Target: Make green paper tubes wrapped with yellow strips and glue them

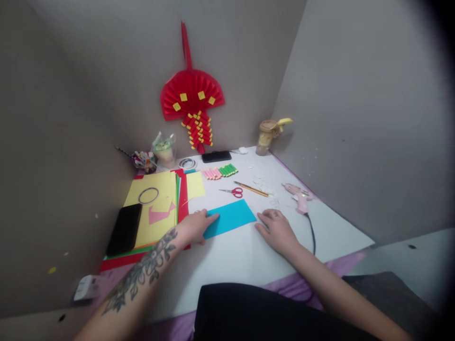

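A blue rectangle of paper (231, 217) lies flat on the white table (234, 258) in front of me. My left hand (195, 226) rests on its left end, fingers stretched out flat with a fingertip on the sheet. My right hand (276, 229) lies palm down just off the paper's right corner, fingers loosely spread, holding nothing. Beyond the paper lie red-handled scissors (234, 192) and a pencil (251, 189).
A stack of yellow, red and green sheets (159, 203) with a black phone (124, 228) and a ring on it lies at the left. A pink glue gun (300, 196) with its cord sits at the right. Paper rolls (219, 172), another phone, cups and a red paper fan stand at the back.
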`<action>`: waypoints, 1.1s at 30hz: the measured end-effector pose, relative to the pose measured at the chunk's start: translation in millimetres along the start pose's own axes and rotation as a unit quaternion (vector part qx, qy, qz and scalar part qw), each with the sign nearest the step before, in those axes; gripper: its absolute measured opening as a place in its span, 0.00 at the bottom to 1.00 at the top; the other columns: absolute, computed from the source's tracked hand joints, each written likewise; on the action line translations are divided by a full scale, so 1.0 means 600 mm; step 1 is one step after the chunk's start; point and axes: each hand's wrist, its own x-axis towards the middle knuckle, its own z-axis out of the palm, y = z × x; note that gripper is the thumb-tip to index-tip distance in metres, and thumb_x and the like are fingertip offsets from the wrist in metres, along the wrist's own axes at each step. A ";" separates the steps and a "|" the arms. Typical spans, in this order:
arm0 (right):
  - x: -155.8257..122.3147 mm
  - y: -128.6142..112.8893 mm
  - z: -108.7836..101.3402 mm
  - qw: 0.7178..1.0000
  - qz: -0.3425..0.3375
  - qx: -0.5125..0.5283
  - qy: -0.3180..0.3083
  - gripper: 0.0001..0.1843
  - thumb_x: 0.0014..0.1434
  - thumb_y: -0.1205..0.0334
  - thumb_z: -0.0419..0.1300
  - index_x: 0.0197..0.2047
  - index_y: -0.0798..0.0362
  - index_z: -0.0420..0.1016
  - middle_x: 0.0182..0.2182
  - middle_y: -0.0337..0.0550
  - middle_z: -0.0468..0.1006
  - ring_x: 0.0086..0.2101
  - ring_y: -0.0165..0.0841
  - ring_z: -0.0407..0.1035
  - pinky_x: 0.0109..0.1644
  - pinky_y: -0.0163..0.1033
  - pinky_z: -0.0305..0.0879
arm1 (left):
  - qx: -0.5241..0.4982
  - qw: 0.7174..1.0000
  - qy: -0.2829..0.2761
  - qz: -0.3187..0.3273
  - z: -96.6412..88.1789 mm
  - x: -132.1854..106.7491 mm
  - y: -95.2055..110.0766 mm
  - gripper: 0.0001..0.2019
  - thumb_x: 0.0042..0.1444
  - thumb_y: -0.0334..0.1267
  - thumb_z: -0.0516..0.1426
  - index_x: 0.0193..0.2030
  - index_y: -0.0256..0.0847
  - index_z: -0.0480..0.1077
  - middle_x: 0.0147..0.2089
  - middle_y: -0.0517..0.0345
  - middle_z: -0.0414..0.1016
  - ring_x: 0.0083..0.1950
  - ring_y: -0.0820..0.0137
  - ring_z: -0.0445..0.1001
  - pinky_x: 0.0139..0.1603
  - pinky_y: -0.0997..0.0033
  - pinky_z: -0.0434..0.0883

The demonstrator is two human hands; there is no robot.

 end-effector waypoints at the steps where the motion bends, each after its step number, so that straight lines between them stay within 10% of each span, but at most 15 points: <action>1: 0.006 0.000 -0.002 0.999 0.011 0.041 0.003 0.20 0.59 0.57 0.52 0.51 0.55 0.74 0.39 0.52 0.77 0.42 0.43 0.68 0.47 0.45 0.63 | -0.002 1.000 0.024 0.004 0.007 -0.006 0.006 0.46 0.41 0.36 0.64 0.67 0.54 0.48 0.55 0.46 0.63 0.49 0.54 0.69 0.44 0.63 0.67; 9: 0.106 -0.053 -0.018 0.969 -0.004 0.246 0.037 0.17 0.58 0.63 0.50 0.46 0.52 0.75 0.26 0.39 0.78 0.22 0.31 0.68 0.30 0.35 0.64 | -0.062 0.979 0.187 0.053 0.053 0.004 0.070 0.28 0.52 0.46 0.59 0.60 0.47 0.60 0.63 0.48 0.58 0.61 0.53 0.58 0.57 0.53 0.61; 15: 0.165 -0.098 0.030 0.966 -0.166 0.195 -0.015 0.11 0.56 0.66 0.54 0.39 0.54 0.77 0.38 0.48 0.77 0.42 0.37 0.69 0.49 0.43 0.63 | -0.008 0.970 0.239 0.048 0.085 0.026 0.072 0.12 0.61 0.36 0.51 0.51 0.41 0.66 0.55 0.49 0.69 0.60 0.56 0.62 0.51 0.56 0.67; 19: 0.155 -0.109 0.038 0.951 -0.218 0.211 -0.054 0.13 0.57 0.61 0.57 0.46 0.54 0.74 0.44 0.49 0.76 0.46 0.39 0.66 0.53 0.46 0.60 | 0.048 0.966 0.249 0.044 0.092 0.024 0.064 0.10 0.59 0.28 0.50 0.46 0.36 0.68 0.40 0.51 0.75 0.42 0.64 0.73 0.39 0.66 0.70; 25: 0.132 -0.119 0.013 0.927 -0.315 0.157 -0.131 0.26 0.54 0.54 0.63 0.56 0.50 0.67 0.48 0.47 0.75 0.48 0.40 0.67 0.52 0.46 0.60 | 0.034 0.912 0.409 0.013 0.086 0.018 0.033 0.07 0.60 0.30 0.51 0.41 0.40 0.70 0.35 0.55 0.76 0.39 0.67 0.74 0.45 0.63 0.68; 33: 0.130 -0.097 0.012 0.934 -0.344 0.066 0.067 0.13 0.62 0.64 0.53 0.48 0.46 0.74 0.45 0.44 0.78 0.49 0.39 0.67 0.53 0.49 0.59 | 0.008 0.841 0.540 -0.017 0.066 -0.013 -0.018 0.14 0.60 0.30 0.50 0.47 0.48 0.72 0.45 0.60 0.79 0.52 0.64 0.71 0.65 0.50 0.45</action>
